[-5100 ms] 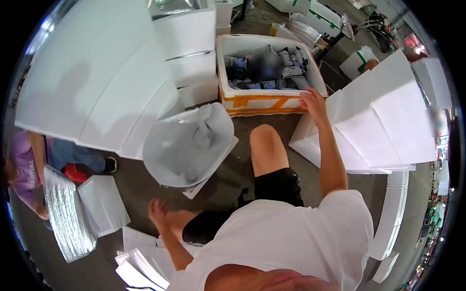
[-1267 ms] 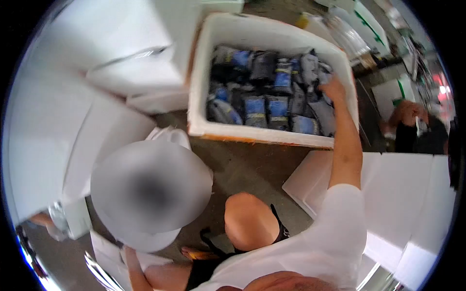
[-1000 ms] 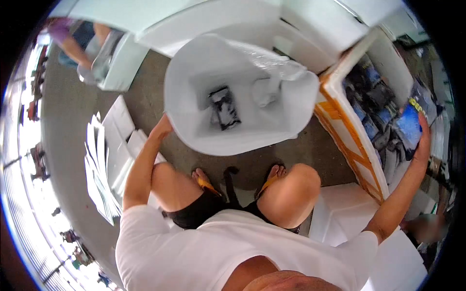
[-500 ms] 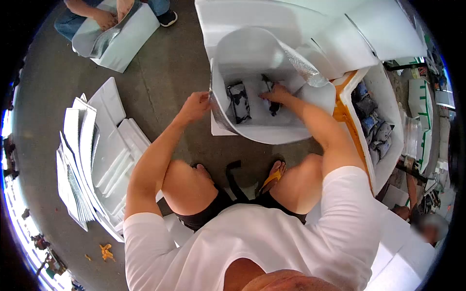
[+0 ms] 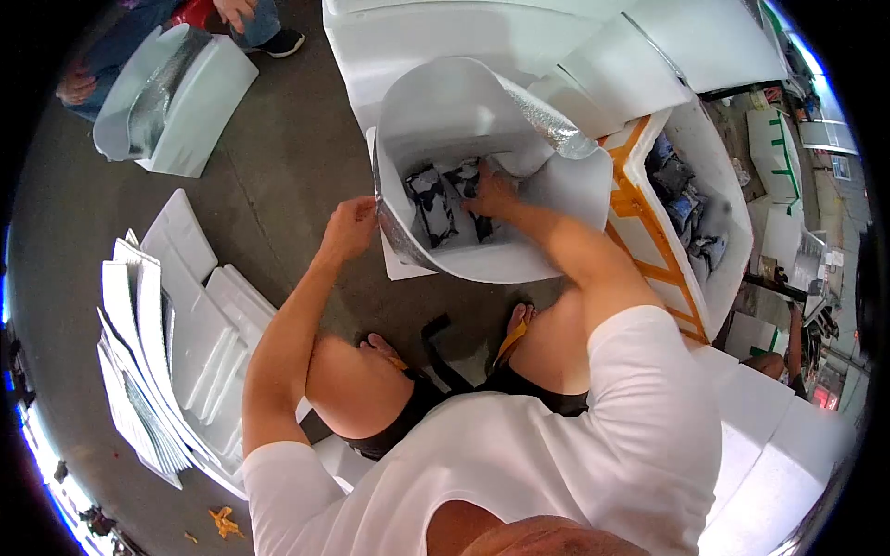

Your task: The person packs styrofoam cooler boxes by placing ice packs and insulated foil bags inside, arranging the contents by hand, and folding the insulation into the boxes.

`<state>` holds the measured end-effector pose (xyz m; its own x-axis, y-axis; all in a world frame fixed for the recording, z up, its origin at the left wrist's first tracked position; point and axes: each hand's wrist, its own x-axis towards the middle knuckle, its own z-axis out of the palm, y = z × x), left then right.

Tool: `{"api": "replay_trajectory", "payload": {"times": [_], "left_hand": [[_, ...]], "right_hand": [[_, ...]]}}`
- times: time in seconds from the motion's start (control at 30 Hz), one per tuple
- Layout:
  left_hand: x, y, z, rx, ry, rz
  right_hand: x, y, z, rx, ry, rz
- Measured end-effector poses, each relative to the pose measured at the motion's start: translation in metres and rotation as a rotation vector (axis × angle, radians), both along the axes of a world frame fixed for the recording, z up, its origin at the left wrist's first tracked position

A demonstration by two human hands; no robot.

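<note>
A white foam box [image 5: 403, 269] with a silvery foil-faced liner [image 5: 431, 93] stands in front of me. My left hand [image 5: 352, 227] pinches the liner's left edge. Inside lie two black-and-white plastic packs, side by side: a left pack [image 5: 432, 206] and a right pack [image 5: 461, 176]. Reaching into the liner, my right hand [image 5: 494, 193] has its fingers closed over the right pack, and part of that pack is hidden beneath them.
At right, an orange-taped foam box [image 5: 732, 269] holds several similar packs [image 5: 684, 199]. Foil liner sheets [image 5: 139, 315] and white foam lids [image 5: 209, 343] are stacked at left. Another person's hand [image 5: 236, 11] is near a second lined foam box [image 5: 199, 120].
My right hand has set the second pack down closer to the first. My left hand stays on the liner edge. The other person's hands have left their box.
</note>
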<state>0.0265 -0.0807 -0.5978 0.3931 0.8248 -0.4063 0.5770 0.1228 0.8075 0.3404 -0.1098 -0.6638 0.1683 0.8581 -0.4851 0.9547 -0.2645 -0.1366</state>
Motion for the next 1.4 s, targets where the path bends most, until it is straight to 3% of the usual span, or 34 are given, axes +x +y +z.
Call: {"api": "replay_trajectory", "payload": {"times": [0.07, 0.13, 0.2, 0.3, 0.33, 0.4, 0.53, 0.63, 0.67, 0.73, 0.8, 0.9, 0.97, 1.03, 1.07, 1.13, 1.2, 1.27, 1.33, 1.37, 1.4], "left_hand": [[0.001, -0.002, 0.009, 0.048, 0.028, -0.021], [0.0, -0.008, 0.003, 0.087, 0.054, -0.039], [0.0, -0.006, -0.004, 0.076, -0.01, -0.023], [0.005, -0.008, 0.0, 0.092, 0.089, 0.005], [0.006, -0.007, 0.001, 0.093, 0.095, 0.0], [0.005, -0.012, 0.004, 0.138, 0.121, -0.006], [0.008, -0.009, 0.009, 0.075, 0.197, -0.026], [0.001, -0.009, -0.007, 0.087, 0.12, -0.039], [-0.004, -0.009, -0.017, 0.098, 0.157, -0.036], [0.0, 0.003, -0.007, 0.15, 0.182, -0.033], [-0.001, -0.002, 0.007, 0.193, 0.044, 0.005], [-0.004, -0.007, 0.047, 0.193, -0.159, -0.038], [0.0, -0.009, 0.073, 0.201, -0.094, -0.145], [0.011, -0.008, 0.096, 0.239, -0.029, -0.27], [0.012, -0.02, 0.1, 0.302, -0.048, -0.337], [0.022, -0.028, 0.115, 0.376, -0.061, -0.429], [0.032, -0.039, 0.123, 0.529, 0.04, -0.436], [0.045, -0.04, 0.118, 0.617, 0.041, -0.405], [0.057, -0.039, 0.099, 0.583, 0.062, -0.334], [0.062, -0.041, 0.1, 0.782, 0.004, -0.275], [0.063, -0.04, 0.096, 0.778, 0.012, -0.277]], "right_hand": [[-0.001, 0.002, 0.032, 0.05, -0.024, 0.074], [0.018, 0.007, 0.06, -0.05, 0.146, 0.02], [0.029, 0.0, 0.04, -0.107, 0.019, -0.031], [0.034, -0.017, -0.022, 0.189, -0.417, 0.153], [0.029, -0.008, -0.007, 0.188, -0.411, 0.148], [0.026, 0.009, 0.019, -0.197, -0.202, 0.104], [0.032, 0.003, 0.012, -0.28, -0.159, 0.099], [0.029, 0.003, -0.001, -0.16, -0.175, 0.005], [0.027, 0.001, 0.004, -0.192, -0.19, 0.088], [0.03, 0.006, 0.032, -0.185, -0.22, 0.161], [0.029, -0.001, 0.057, -0.187, -0.157, 0.295], [0.028, -0.017, 0.082, 0.004, 0.029, 0.382], [0.021, -0.017, 0.08, 0.061, 0.106, 0.42], [0.008, -0.009, 0.085, 0.03, 0.243, 0.616], [0.007, -0.012, 0.093, 0.029, 0.24, 0.616], [0.008, -0.015, 0.163, 0.067, 0.312, 0.532], [0.044, -0.027, 0.186, 0.435, 0.575, 0.411], [0.066, -0.043, 0.211, 0.517, 0.556, 0.326], [0.12, -0.101, 0.253, 0.434, 0.426, 0.18], [0.136, -0.122, 0.252, 0.427, 0.368, 0.271], [0.142, -0.135, 0.245, 0.418, 0.319, 0.361]]}}
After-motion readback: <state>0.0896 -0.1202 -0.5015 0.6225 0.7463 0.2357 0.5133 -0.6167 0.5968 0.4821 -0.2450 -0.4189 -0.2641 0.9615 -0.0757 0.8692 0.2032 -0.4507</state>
